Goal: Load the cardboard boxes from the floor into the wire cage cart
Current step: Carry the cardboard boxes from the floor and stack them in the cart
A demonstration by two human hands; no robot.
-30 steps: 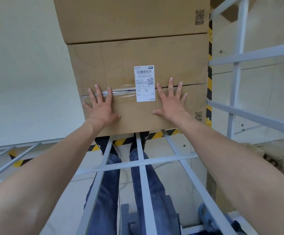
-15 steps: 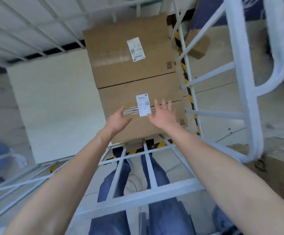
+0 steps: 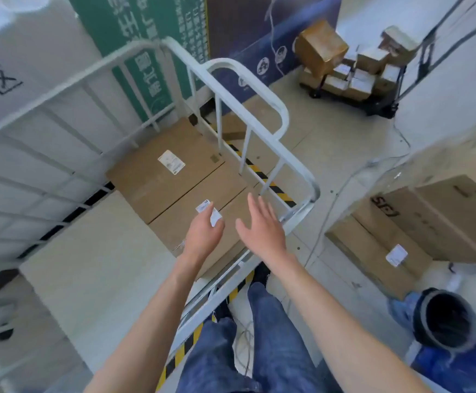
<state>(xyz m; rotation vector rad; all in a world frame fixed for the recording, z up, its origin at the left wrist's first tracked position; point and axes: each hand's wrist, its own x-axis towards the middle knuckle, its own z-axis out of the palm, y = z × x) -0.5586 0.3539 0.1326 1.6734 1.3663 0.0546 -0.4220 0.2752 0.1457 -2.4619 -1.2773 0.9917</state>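
Note:
Two flat cardboard boxes lie side by side in the white wire cage cart [image 3: 259, 89], against its right side. The far box [image 3: 157, 177] shows a white label; the near box [image 3: 217, 191] has its label partly under my left hand. My left hand [image 3: 202, 236] hovers just above the near box, fingers loosely bent and holding nothing. To its right, my right hand [image 3: 259, 231] is also raised above that box, fingers spread and empty. Another large cardboard box [image 3: 418, 222] with a label rests on the floor to the right of the cart.
A big white panel [image 3: 95, 265] fills the cart's left part. A trolley piled with small boxes [image 3: 353, 72] stands at the far right. Cables [image 3: 344, 182] run across the floor. A black bin with blue plastic [image 3: 446, 321] sits near my right leg.
Both hands, pressed flat on the near box a second ago, have lifted off it. My view has pulled back and turned, so the cart's rail and the floor on the right now show.

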